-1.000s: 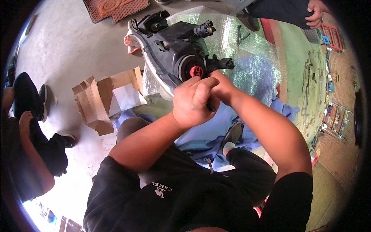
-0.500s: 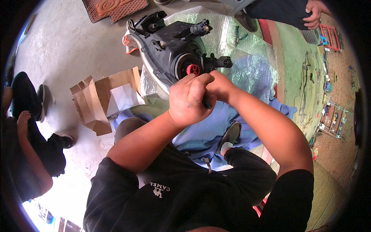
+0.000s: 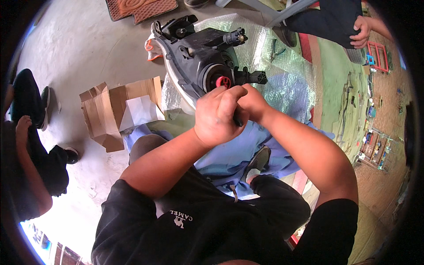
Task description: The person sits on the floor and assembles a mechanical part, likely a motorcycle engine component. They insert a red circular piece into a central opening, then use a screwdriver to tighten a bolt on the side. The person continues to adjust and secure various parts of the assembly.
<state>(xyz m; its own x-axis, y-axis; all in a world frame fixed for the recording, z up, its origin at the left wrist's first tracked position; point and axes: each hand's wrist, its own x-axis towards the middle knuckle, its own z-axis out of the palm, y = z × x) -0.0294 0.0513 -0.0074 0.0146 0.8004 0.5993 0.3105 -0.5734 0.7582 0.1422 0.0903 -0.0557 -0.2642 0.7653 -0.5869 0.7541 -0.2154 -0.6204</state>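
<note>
A car headlight [image 3: 194, 64] lies ahead of me, its black back housing turned up and its pale lens edge along the left side. On the back sits a round red part [image 3: 223, 82], just beyond my fingers. My left hand [image 3: 218, 115] is closed round a dark handle [image 3: 239, 119], whose end pokes out beside the palm; the rest is hidden. Against it, fingers bent, is my right hand [image 3: 252, 104]. Its fingertips are covered by the left hand, so what they grip cannot be made out. A black connector [image 3: 256, 77] juts from the housing above the right hand.
Bubble wrap [image 3: 282, 66] and a blue cloth [image 3: 274, 152] lie under and around the headlight. An opened cardboard box [image 3: 99, 117] stands left. Pliers [image 3: 277, 52] rest on the wrap. Other people are near, with one hand [image 3: 361, 33] at upper right and another [image 3: 23, 126] at left.
The headlight and surroundings appear slightly lower and farther right as my view shifts. Both hands keep nearly the same closed grip close to the red part.
</note>
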